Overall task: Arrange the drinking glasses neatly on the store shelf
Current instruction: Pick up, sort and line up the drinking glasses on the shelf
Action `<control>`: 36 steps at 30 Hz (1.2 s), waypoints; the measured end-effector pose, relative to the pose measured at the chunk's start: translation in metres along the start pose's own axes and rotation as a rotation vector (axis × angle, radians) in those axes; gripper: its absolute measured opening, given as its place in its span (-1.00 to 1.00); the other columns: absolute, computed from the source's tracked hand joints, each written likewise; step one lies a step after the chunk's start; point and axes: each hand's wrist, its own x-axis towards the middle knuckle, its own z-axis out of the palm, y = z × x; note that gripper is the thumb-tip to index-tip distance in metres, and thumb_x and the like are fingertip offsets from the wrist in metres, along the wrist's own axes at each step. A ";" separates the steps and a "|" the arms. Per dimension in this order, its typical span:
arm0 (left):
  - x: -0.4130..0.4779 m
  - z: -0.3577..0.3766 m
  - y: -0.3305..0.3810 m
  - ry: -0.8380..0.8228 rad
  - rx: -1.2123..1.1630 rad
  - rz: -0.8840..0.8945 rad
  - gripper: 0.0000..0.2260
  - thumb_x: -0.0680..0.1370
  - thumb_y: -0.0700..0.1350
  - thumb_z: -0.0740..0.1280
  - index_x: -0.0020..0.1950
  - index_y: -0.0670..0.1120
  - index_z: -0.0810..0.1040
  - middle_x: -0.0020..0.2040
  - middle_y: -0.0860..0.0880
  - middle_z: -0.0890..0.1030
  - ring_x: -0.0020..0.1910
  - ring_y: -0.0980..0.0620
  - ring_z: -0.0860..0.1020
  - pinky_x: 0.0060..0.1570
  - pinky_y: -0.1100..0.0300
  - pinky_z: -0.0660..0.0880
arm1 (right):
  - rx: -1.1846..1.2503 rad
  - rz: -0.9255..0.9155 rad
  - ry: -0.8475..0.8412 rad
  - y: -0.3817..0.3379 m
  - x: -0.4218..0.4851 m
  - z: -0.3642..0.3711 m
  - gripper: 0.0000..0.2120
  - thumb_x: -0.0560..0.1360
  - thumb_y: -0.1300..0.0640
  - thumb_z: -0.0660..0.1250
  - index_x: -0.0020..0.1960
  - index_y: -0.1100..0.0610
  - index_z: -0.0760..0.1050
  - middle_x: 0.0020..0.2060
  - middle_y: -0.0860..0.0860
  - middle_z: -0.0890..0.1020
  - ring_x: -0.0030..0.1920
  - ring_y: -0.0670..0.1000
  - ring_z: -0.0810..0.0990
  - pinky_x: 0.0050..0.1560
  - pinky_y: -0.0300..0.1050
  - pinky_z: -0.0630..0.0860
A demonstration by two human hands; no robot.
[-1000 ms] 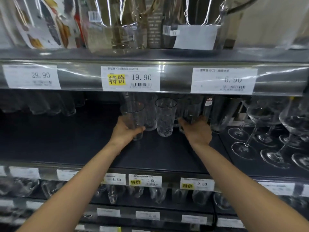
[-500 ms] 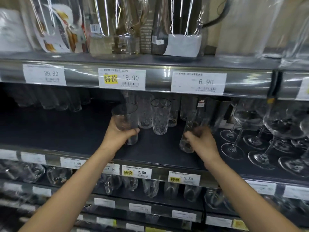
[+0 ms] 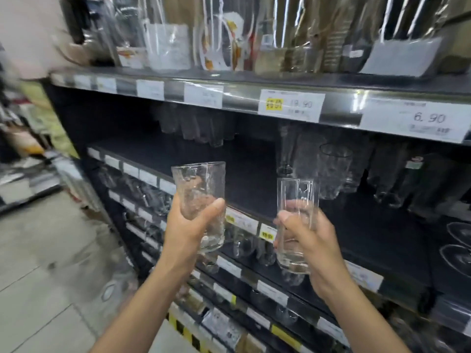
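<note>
My left hand [image 3: 190, 225] grips a clear textured tumbler [image 3: 200, 184], held upright in front of the black store shelf [image 3: 249, 174]. My right hand [image 3: 309, 240] grips a taller, narrower clear glass [image 3: 297, 197], also upright and clear of the shelf. Both glasses hang in the air just outside the shelf's front edge. A patterned glass [image 3: 332, 171] and several more tumblers stand on the shelf behind, at the right. Another group of glasses [image 3: 196, 126] stands far back at the left.
The upper shelf [image 3: 254, 82] carries bagged glassware and price labels on its rail. Wine glass bases [image 3: 457, 250] show at the far right. Lower shelves [image 3: 254, 296] hold more glasses. A tiled aisle floor [image 3: 51, 263] opens to the left.
Both hands have lifted their glasses off the shelf and drawn them back toward me. The view has swung left, so the aisle floor now shows.
</note>
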 end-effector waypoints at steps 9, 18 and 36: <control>-0.039 -0.114 0.038 0.311 0.031 0.065 -0.34 0.30 0.21 0.55 0.34 0.07 0.48 0.20 -0.16 0.62 0.08 -0.20 0.65 0.18 -0.28 0.53 | 0.041 -0.018 -0.285 0.009 -0.016 0.117 -0.60 0.29 -0.12 0.48 0.08 -0.01 0.56 -0.10 0.13 0.70 -0.20 0.14 0.69 -0.26 -0.13 0.62; -0.021 -0.231 0.050 0.403 0.088 0.092 -0.10 0.20 0.37 0.54 0.40 -0.07 0.41 0.16 -0.14 0.64 0.09 -0.23 0.64 0.18 -0.32 0.51 | 0.038 -0.048 -0.419 0.024 -0.013 0.248 -0.63 0.34 -0.09 0.43 0.09 0.01 0.52 -0.21 0.06 0.70 -0.28 0.11 0.70 -0.12 0.07 0.65; 0.165 -0.391 0.006 0.140 -0.004 -0.013 -0.14 0.21 0.41 0.52 0.37 0.02 0.42 0.24 -0.25 0.57 0.17 -0.39 0.56 0.17 -0.39 0.47 | -0.015 -0.047 -0.139 0.071 0.079 0.426 -0.64 0.36 -0.12 0.44 0.08 0.02 0.55 -0.12 0.06 0.72 -0.17 0.13 0.70 -0.04 0.21 0.64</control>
